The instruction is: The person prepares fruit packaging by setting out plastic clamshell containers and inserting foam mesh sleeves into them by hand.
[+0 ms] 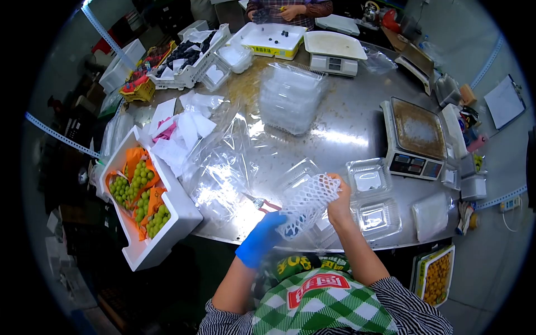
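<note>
A white foam mesh net (310,202) is stretched between my two hands above the front of the metal table. My left hand (261,237), in a blue glove, is closed on its lower left end. My bare right hand (339,202) grips its upper right end. Beneath and beside the net lie open clear plastic boxes, among them one box (368,176) and another (379,218) to the right of my right hand. Red-handled scissors (262,204) rest on the table just beyond my left hand.
A white foam box (184,205) with green grapes stands at the left. Stacked clear boxes (291,97) sit mid-table, and a scale (416,137) stands at the right. Across the table, a person's hands (293,11) are near a white tray (268,38).
</note>
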{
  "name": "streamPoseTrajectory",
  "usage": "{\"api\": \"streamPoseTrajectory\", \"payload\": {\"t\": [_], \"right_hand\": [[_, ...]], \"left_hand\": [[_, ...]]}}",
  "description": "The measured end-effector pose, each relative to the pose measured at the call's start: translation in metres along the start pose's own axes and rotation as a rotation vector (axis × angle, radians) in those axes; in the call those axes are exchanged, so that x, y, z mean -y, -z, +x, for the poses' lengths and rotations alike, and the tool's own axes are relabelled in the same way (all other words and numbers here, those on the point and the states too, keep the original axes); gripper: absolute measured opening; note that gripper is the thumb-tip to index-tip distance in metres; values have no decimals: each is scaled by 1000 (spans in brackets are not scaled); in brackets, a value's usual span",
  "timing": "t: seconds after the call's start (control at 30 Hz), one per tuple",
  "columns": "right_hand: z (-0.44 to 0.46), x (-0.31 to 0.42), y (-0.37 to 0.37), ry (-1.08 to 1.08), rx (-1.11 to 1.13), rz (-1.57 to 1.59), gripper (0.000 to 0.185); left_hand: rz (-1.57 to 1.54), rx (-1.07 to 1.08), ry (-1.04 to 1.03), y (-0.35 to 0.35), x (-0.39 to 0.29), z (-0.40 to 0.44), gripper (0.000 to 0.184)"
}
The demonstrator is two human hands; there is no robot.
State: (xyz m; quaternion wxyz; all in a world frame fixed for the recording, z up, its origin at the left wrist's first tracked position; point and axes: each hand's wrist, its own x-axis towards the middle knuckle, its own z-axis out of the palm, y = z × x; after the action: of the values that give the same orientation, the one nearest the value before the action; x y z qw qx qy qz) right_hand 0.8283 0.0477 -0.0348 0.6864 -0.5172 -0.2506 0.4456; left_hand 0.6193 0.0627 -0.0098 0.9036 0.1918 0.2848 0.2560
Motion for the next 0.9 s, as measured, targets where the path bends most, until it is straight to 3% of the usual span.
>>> {"api": "streamPoseTrajectory", "payload": {"t": [0.07,0.1,0.27,0.3,0.33,0.43,0.5,0.53,0.57,0.6,0.67,0.77,0.9], "right_hand": [[-3,-9,-6,44,-22,-100,9],[-6,-13,-10,64,-35,-185,9],[-20,-29,-25,159,19,-541,6],[-24,-18,-24,17,152,-710,21],[-29,-9,-29,119,178,-803,30],[-52,30,-53,495,347,-1027,57],[-63,64,-67,833,564,-1099,74],[-67,63,-72,800,732,-1165,77],[-71,61,-81,759,897,-1228,80],[-73,60,-86,713,1063,-1286,83],[-77,55,-85,525,1048,-1316,73],[-91,51,-84,300,916,-1387,62],[-99,47,-65,144,903,-1568,46]], "left_hand": [[-273,122,-49,0,-8,-12,44],[-179,248,-108,3,-14,-9,46],[-13,102,-227,-21,-31,-13,45],[33,98,-205,-14,-33,-14,44],[80,94,-184,-8,-37,-15,43],[660,-109,-103,0,-59,-17,40],[918,-35,54,0,-63,-17,37],[1050,14,140,0,-63,-18,36],[1544,404,-312,32,-47,-9,38],[1701,410,-301,43,-32,-4,40],[1480,512,-107,60,-31,5,42],[1332,608,-28,40,-51,0,44],[1602,399,102,1,-67,-11,40]]}}
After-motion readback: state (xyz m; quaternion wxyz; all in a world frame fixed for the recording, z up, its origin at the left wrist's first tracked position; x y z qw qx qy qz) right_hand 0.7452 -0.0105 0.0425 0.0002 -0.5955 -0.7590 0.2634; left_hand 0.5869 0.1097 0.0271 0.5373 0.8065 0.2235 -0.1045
